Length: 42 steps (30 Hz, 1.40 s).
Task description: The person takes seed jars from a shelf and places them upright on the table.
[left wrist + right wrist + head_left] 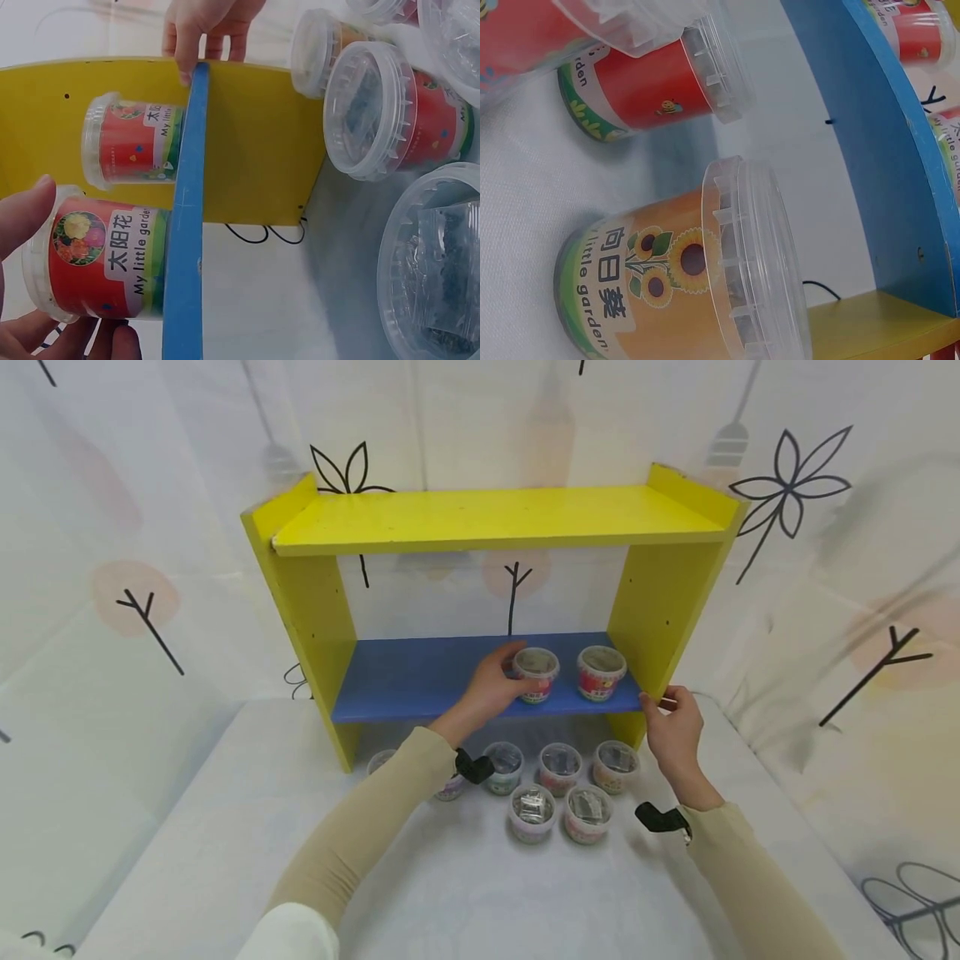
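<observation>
My left hand [495, 685] holds a clear-lidded plastic tub [536, 675] with a red flower label, thumb and fingers round its sides. In the left wrist view this planting tub [105, 255] stands with its base at the blue shelf [184, 225]. A second red-labelled tub [600, 673] sits just right of it on the same board. With my right hand [675, 735] I grip the right yellow side panel [667, 610] by the board's front corner, thumb in front and fingers behind. The right wrist view does not show that hand clearly.
Several lidded tubs stand on the white-covered table [465, 893] below and before the shelf, including a sunflower-labelled tub [667, 277]. A yellow top board [480, 518] spans the unit above the hands. Behind hangs a patterned white cloth [187, 460].
</observation>
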Each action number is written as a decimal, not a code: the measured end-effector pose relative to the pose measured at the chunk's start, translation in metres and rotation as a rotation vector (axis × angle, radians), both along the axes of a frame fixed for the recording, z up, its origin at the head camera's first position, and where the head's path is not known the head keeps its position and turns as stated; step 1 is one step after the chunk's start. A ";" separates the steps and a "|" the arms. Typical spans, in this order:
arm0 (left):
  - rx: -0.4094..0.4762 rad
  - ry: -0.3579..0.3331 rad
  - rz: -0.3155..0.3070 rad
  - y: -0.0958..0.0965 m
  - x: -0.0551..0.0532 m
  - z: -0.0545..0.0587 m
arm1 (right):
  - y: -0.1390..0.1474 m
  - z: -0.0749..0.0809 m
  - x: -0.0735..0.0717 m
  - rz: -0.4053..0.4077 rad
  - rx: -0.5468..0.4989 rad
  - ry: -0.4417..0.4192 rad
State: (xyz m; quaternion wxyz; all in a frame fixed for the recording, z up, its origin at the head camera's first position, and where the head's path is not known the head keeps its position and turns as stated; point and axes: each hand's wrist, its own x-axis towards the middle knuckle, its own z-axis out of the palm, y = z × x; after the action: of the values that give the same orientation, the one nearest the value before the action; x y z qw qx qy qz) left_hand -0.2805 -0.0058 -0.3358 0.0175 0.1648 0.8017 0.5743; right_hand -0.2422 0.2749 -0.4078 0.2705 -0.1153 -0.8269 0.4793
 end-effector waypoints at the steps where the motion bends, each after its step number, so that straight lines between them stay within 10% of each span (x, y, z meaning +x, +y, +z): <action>1: 0.001 -0.001 0.006 0.000 0.000 0.000 | 0.000 0.000 0.000 -0.001 0.000 0.000; 24: 0.042 0.048 0.069 -0.028 0.010 0.003 | 0.000 0.002 0.000 0.001 -0.008 -0.010; 42: 0.077 0.030 0.059 -0.054 0.044 0.000 | -0.001 0.001 0.000 -0.006 -0.002 -0.004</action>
State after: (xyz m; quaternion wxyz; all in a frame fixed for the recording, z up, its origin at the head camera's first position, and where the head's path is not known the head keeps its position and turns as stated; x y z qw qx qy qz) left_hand -0.2366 -0.0599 -0.3358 -0.0176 0.1502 0.7837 0.6024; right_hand -0.2422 0.2736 -0.4072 0.2700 -0.1192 -0.8267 0.4791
